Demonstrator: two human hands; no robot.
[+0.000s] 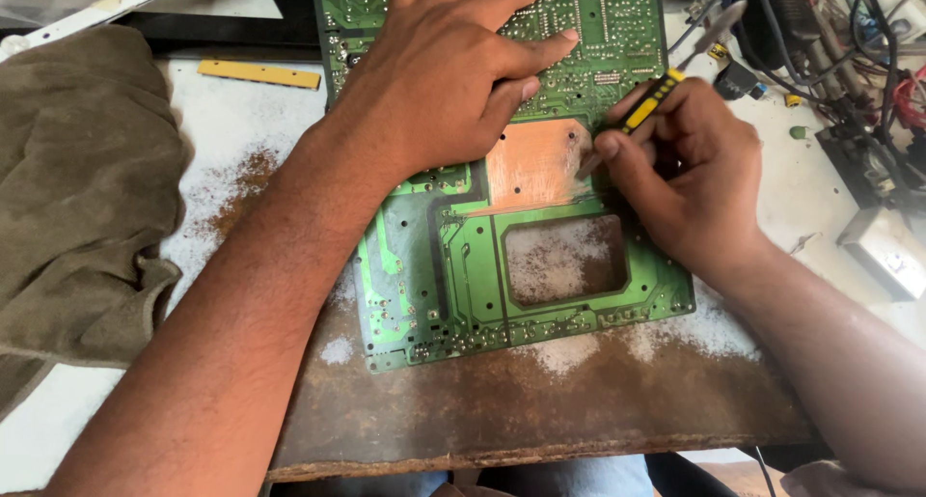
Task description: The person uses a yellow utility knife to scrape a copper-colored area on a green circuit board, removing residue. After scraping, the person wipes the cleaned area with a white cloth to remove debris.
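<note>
The left hand [449, 82] lies flat on the green board [502, 265] at centre frame, fingers spread, gripping nothing — just pressing it to the worn table [540, 400]. The right hand [685, 183], right of centre, is closed around a yellow-and-black tool [648, 104], its tip touching the board's bare copper patch [533, 164]. A brown cloth [77, 188] lies at the left edge — wires [839, 43] tangle at upper right.

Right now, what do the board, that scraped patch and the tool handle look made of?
Circuit board: rigid laminate, glossy green coating with paler traces and solder dots. Bare patch: copper by its matte orange-pink colour. Tool in the right hand: yellow and black handle, probably plastic; shaft looks metal. Left hand presses on the board.
</note>
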